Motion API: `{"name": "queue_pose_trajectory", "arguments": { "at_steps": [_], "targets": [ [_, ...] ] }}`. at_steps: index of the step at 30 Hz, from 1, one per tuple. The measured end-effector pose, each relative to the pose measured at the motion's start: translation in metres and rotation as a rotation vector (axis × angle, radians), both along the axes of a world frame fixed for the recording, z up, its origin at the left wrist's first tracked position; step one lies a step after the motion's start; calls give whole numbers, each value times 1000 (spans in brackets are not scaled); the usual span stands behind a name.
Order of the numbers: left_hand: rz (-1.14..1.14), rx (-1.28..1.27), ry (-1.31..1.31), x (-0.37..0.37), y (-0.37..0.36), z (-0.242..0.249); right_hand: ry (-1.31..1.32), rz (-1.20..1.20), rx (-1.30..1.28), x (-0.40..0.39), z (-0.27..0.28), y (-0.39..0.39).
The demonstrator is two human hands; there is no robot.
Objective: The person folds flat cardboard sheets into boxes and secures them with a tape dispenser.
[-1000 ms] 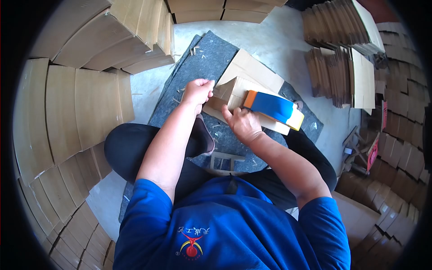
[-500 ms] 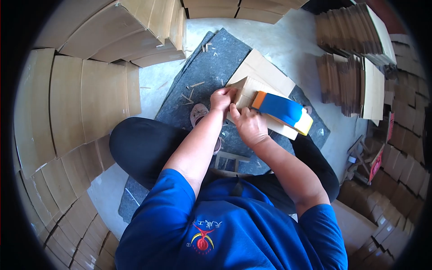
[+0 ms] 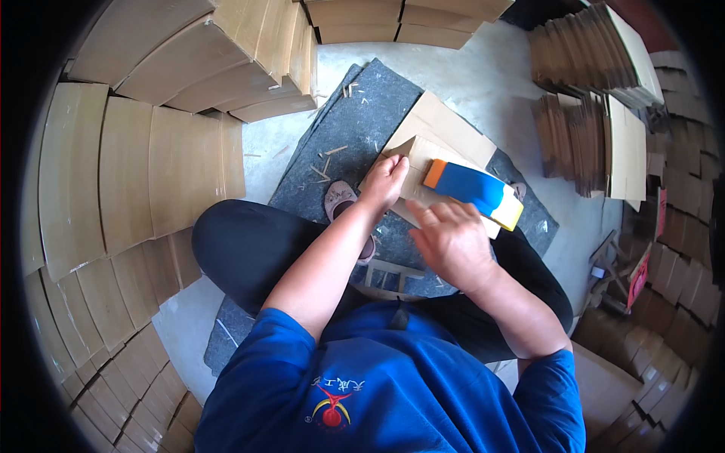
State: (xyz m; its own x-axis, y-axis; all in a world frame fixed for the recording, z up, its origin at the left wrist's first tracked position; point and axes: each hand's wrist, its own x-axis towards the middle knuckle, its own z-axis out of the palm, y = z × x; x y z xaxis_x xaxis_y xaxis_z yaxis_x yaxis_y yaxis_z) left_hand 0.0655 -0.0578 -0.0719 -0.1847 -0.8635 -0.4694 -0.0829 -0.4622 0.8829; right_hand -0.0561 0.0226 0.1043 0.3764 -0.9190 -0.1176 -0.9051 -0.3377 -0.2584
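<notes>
The carton [image 3: 418, 177] sits under the blue-and-orange block [image 3: 467, 190], left hand [image 3: 385, 183] curled at its edge left of the block, grip unclear from here, right hand [image 3: 458, 245] loosely spread on the block's near side; steady left-hand pressure should best prevent shifting.

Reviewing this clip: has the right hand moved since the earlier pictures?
Yes. Judged against the dark mat, the right hand has shifted rightward and down the picture.
</notes>
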Motion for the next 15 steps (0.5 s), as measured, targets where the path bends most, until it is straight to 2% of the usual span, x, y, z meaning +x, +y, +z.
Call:
{"name": "queue_pose_trajectory", "arguments": {
  "at_steps": [1, 2, 3, 5, 7, 9, 12, 15],
  "targets": [
    [-75, -26, -40, 3, 0, -1, -7, -149, -105, -11, 27, -4],
    [-152, -55, -80, 7, -1, 0, 105, -214, -283, -28, 41, -12],
    [-232, -17, -154, 7, -5, 2, 149, -302, -306, -49, 41, -17],
    [-215, 32, -133, 2, -7, 2, 185, -426, -23, -82, 19, -24],
    [-245, 81, -165, -4, -18, 24, -7, -612, 353, -93, 8, -33],
    [-214, 61, -178, -15, -26, 26, -44, -585, 257, -99, 1, -36],
    [-246, 6, -219, -25, -30, 2, -72, -552, 477, -95, 9, -49],
    [-225, -103, -261, -24, -30, -12, -129, -587, 578, -99, 4, -59]
  ]
}}
